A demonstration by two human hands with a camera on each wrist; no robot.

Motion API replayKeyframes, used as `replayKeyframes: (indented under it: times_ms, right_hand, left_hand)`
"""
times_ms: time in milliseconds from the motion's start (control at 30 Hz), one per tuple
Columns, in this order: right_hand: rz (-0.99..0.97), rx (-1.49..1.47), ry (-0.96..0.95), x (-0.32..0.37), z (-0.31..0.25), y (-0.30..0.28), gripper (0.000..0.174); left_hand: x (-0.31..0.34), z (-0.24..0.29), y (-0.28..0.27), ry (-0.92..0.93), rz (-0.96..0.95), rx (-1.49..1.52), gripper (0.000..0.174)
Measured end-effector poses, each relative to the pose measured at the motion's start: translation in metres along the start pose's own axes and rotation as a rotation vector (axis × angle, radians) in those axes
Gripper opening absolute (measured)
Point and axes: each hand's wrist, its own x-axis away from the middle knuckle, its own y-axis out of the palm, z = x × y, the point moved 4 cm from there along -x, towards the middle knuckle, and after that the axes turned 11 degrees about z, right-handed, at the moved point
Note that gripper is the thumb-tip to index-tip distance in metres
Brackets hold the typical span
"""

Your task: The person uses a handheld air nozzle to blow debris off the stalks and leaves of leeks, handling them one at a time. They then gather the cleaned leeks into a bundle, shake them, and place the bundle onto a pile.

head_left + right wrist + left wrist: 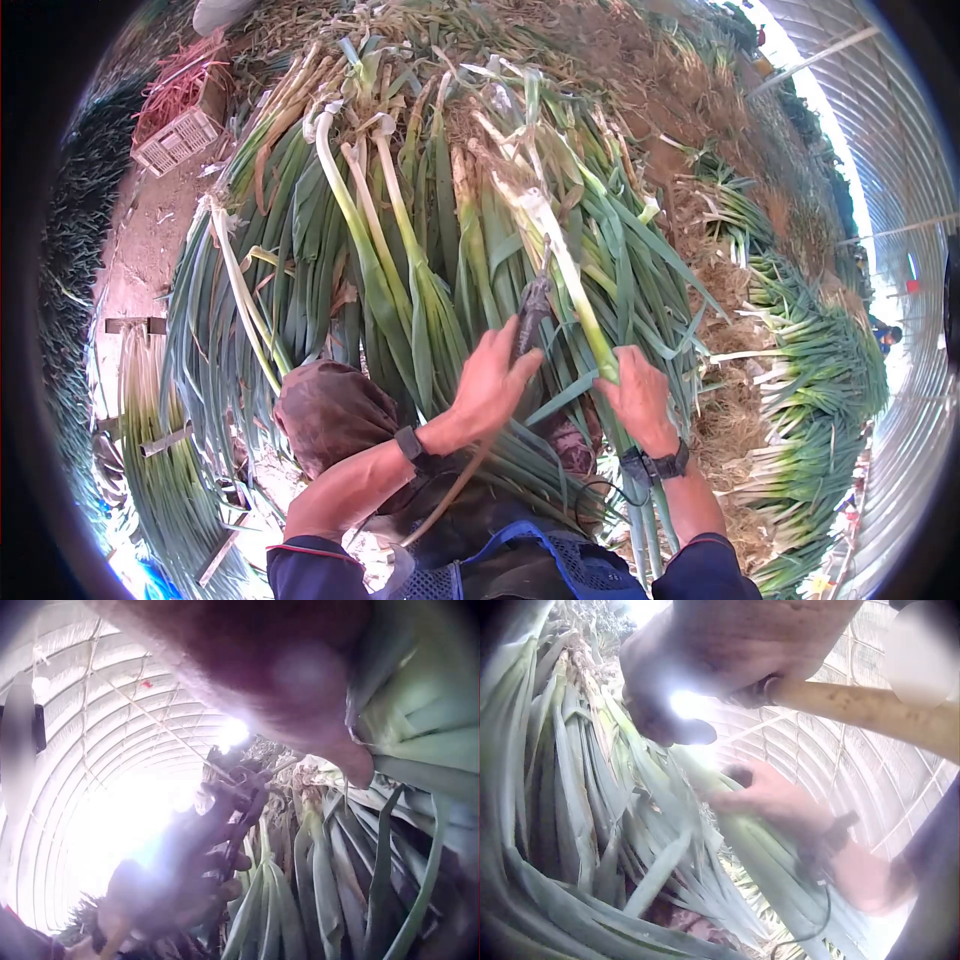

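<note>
My right hand (640,395) grips a thick leek (572,285) around its pale green upper shaft. Its white root end points up and away, with ragged loose skin near the tip. In my left hand (495,375) is an air blow gun (535,305), dark and tape-wrapped, its thin nozzle close beside the white shaft. A tan hose (870,712) runs back from the left hand in the left wrist view. Beneath both hands lies a big heap of leeks (400,250), leaves toward me. Glare blurs the left hand (176,881) in the right wrist view.
A fabric-covered knee (335,415) rises below my left forearm. Trimmed leeks (815,420) lie in a row on the right, and a bundle (160,440) sits in a metal rack at left. A plastic crate (178,140) with red strips stands at the back left.
</note>
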Motion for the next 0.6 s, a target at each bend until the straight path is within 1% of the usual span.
replayKeyframes:
  times_ms: [33,67,133,167,233,267,300,333,367,400,467,500,567,600]
  right_hand:
    - [-0.052,-0.02,0.06,0.006,0.004,0.006,0.048]
    - [-0.05,-0.022,0.062,0.01,0.006,0.007,0.048]
    - [-0.056,-0.005,0.037,0.014,0.002,0.01,0.046]
    - [-0.057,-0.007,0.041,0.015,0.002,0.012,0.046]
    - [-0.07,0.11,0.019,0.014,0.001,0.016,0.043]
    - [-0.069,0.108,0.024,0.014,0.002,0.019,0.043]
    - [-0.05,0.175,-0.014,0.013,0.002,0.021,0.034]
    - [-0.032,0.241,-0.052,0.013,0.002,0.023,0.024]
    - [-0.034,0.237,-0.049,0.014,0.001,0.026,0.024]
    - [-0.039,0.256,-0.056,0.014,0.0,0.028,0.022]
    - [-0.045,0.272,-0.062,0.014,0.002,0.031,0.02]
    - [-0.027,0.271,-0.066,0.015,0.002,0.033,0.019]
    - [-0.012,0.269,-0.068,0.016,0.003,0.035,0.017]
    - [-0.014,0.239,-0.058,0.017,0.006,0.036,0.021]
  left_hand:
    - [-0.006,0.002,-0.002,-0.023,-0.025,-0.053,0.071]
    - [-0.011,0.006,-0.004,-0.021,-0.026,-0.055,0.071]
    - [-0.021,0.012,-0.008,-0.075,0.022,-0.046,0.071]
    - [-0.024,0.011,-0.006,-0.06,0.04,-0.082,0.07]
    - [-0.025,0.016,-0.005,-0.063,0.002,-0.114,0.068]
    - [-0.027,0.017,-0.004,-0.065,-0.031,-0.142,0.066]
    - [-0.03,0.017,-0.004,-0.065,-0.035,-0.147,0.066]
    - [-0.035,0.015,-0.007,-0.067,0.013,-0.164,0.065]
    - [-0.04,0.015,-0.011,-0.069,0.06,-0.18,0.064]
    - [-0.044,0.015,-0.014,-0.07,0.057,-0.183,0.064]
    - [-0.049,0.02,-0.018,-0.051,-0.041,-0.173,0.067]
    - [-0.052,0.011,-0.013,0.007,-0.06,-0.141,0.066]
    - [-0.056,0.009,-0.012,0.014,-0.039,-0.18,0.064]
    - [-0.058,0.009,-0.012,0.023,-0.016,-0.215,0.062]
